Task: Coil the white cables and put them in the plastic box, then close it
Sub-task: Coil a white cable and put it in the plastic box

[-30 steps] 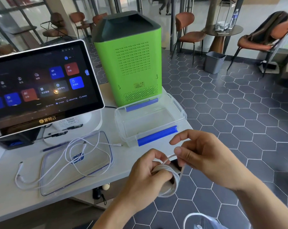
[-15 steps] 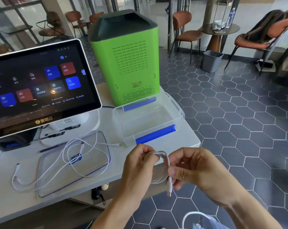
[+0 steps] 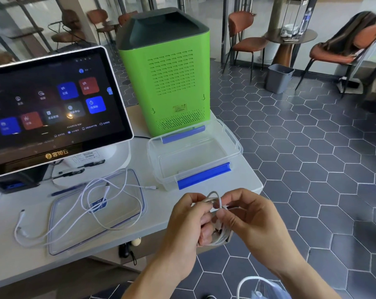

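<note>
A coiled white cable [image 3: 217, 231] hangs between my two hands, just off the table's near right corner. My left hand [image 3: 188, 223] is wrapped around the bundle. My right hand [image 3: 250, 219] pinches the cable's loose end against the coil from the right. The clear plastic box [image 3: 159, 167] with blue clips stands open and empty on the table, beyond my hands. Its clear lid [image 3: 59, 238] lies flat to the left, with a second white cable [image 3: 92, 203] sprawled loose over it.
A large touchscreen terminal [image 3: 51, 108] stands at the table's back left, a green tower unit [image 3: 167, 83] behind the box. The white table [image 3: 165, 203] ends just right of the box. Beyond lie hexagon floor tiles, chairs and a grey bin [image 3: 278, 77].
My hands rose and drew closer to the table edge. The right hand went from winding cable around the left hand's bundle to pinching the end against the coil.
</note>
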